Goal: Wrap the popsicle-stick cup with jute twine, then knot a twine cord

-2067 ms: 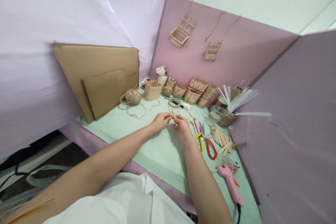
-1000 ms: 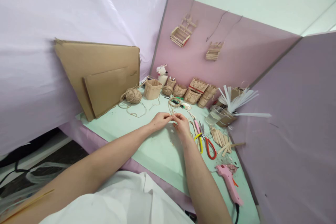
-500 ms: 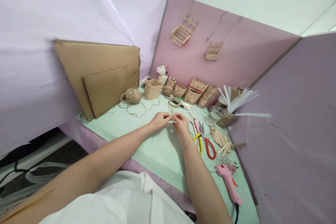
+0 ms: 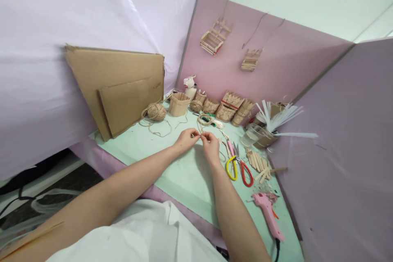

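While L hand (image 4: 186, 140) & R hand (image 4: 210, 142) both pinch the string (image 4: 199, 125) over the table (image 4: 181, 182), loops just beyond, it's prob. light, limp, slightly rough, not fragile, best held thumb-to-finger nr its end.

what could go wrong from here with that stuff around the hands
The open scissors lie close to the right hand, so a sideways move might brush against them. The glue gun lies to the right of the right forearm and could be bumped; whether it is hot cannot be seen. The twine lies in loose loops just beyond both hands and might tangle.
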`<state>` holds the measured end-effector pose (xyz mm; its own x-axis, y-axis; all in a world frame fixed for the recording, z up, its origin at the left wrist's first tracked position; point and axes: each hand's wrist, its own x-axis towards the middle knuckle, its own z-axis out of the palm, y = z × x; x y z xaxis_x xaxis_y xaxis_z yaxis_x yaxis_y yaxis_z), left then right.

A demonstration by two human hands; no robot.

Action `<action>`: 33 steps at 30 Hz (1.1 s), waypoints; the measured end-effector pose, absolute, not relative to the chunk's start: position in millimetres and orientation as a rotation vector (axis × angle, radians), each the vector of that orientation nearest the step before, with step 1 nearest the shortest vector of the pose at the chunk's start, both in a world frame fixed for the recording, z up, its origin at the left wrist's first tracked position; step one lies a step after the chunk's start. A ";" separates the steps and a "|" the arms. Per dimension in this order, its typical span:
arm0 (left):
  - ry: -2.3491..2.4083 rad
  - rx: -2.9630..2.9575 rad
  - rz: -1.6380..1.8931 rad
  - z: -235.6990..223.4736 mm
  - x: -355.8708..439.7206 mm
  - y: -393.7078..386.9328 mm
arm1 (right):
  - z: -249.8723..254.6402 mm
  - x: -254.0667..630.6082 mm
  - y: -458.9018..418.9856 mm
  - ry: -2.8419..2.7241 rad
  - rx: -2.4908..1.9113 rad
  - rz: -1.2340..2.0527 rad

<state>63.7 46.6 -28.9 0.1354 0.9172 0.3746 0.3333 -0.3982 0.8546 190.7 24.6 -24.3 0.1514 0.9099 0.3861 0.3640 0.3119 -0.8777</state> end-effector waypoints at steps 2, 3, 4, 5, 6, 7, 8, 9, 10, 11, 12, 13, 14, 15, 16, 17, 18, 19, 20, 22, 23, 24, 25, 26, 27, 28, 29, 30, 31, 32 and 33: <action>1.212 1.792 1.239 -28.0 64.3 46.2 | -23.4 190.0 23.8 -1.426 -1.259 0.588; 1.213 1.777 1.235 -27.6 64.6 46.0 | -22.7 189.5 23.3 -1.429 -1.259 0.579; 1.211 1.762 1.235 -27.1 64.9 45.8 | -21.8 189.0 22.7 -1.431 -1.258 0.571; 1.206 1.745 1.237 -26.7 65.2 45.6 | -21.0 188.4 22.0 -1.431 -1.256 0.563; 1.199 1.727 1.241 -26.4 65.4 45.5 | -20.2 187.8 21.3 -1.428 -1.253 0.558; 1.193 1.710 1.242 -26.2 65.5 45.6 | -19.6 187.3 20.6 -1.421 -1.251 0.558; 1.188 1.697 1.240 -26.1 65.5 45.6 | -19.2 186.8 20.1 -1.413 -1.249 0.562; 1.186 1.689 1.237 -26.1 65.4 45.8 | -19.2 186.6 19.7 -1.405 -1.247 0.566; 1.184 1.686 1.232 -26.3 65.3 46.0 | -19.6 186.5 19.6 -1.405 -1.247 0.567; 1.184 1.687 1.226 -26.4 65.1 46.2 | -20.3 186.6 19.6 -1.412 -1.249 0.562; 1.185 1.690 1.220 -26.7 64.8 46.4 | -21.2 186.9 19.7 -1.425 -1.253 0.551; 1.189 1.694 1.214 -27.0 64.6 46.5 | -22.3 187.2 19.9 -1.443 -1.260 0.535; 1.194 1.697 1.209 -27.3 64.3 46.7 | -23.5 187.6 20.0 -1.464 -1.270 0.515; 1.202 1.701 1.206 -27.7 64.1 46.8 | -24.6 187.8 20.2 -1.484 -1.277 0.495; 1.212 1.705 1.205 -28.1 64.0 47.0 | -25.5 187.9 20.2 -1.499 -1.280 0.478; 1.224 1.709 1.204 -28.5 63.9 47.2 | -26.3 187.8 20.2 -1.507 -1.281 0.464; 1.235 1.712 1.203 -29.0 63.8 47.5 | -26.8 187.6 20.2 -1.507 -1.280 0.455; 1.246 1.716 1.202 -29.4 63.9 48.0 | -27.1 187.2 20.3 -1.500 -1.280 0.450; 1.254 1.718 1.200 -29.9 64.0 48.5 | -27.4 186.8 20.6 -1.489 -1.282 0.451; 1.264 1.713 1.198 -31.0 64.5 49.7 | -27.9 186.1 22.1 -1.454 -1.291 0.477; 1.264 1.706 1.197 -31.7 64.8 50.3 | -28.5 185.9 23.4 -1.424 -1.294 0.509; 1.257 1.697 1.196 -32.4 65.3 50.9 | -29.3 185.9 25.0 -1.381 -1.296 0.558; 1.245 1.684 1.194 -33.1 65.7 51.4 | -30.3 186.0 26.7 -1.326 -1.294 0.620; 1.226 1.669 1.192 -33.8 66.2 51.7 | -31.4 186.2 28.3 -1.267 -1.290 0.687; 1.205 1.649 1.187 -34.4 66.6 51.9 | -32.5 186.4 29.8 -1.211 -1.283 0.750; 1.186 1.629 1.179 -34.9 66.9 51.8 | -33.5 186.6 31.0 -1.164 -1.276 0.803; 1.169 1.610 1.170 -35.0 67.1 51.6 | -34.2 186.7 31.8 -1.131 -1.266 0.841; 1.159 1.595 1.163 -34.8 67.1 51.1 | -34.6 186.7 32.2 -1.111 -1.256 0.860; 1.155 1.588 1.157 -34.4 67.0 50.6 | -34.5 186.6 32.4 -1.104 -1.246 0.865; 1.154 1.591 1.153 -33.7 66.7 49.9 | -34.1 186.5 32.2 -1.106 -1.235 0.857; 1.156 1.600 1.150 -32.8 66.2 49.2 | -33.5 186.4 32.0 -1.115 -1.223 0.841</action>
<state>66.2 49.2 -32.8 0.1575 0.9669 0.2008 0.2058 -0.2310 0.9509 186.4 32.0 -33.5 0.2744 0.9419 0.1936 0.0722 0.1806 -0.9809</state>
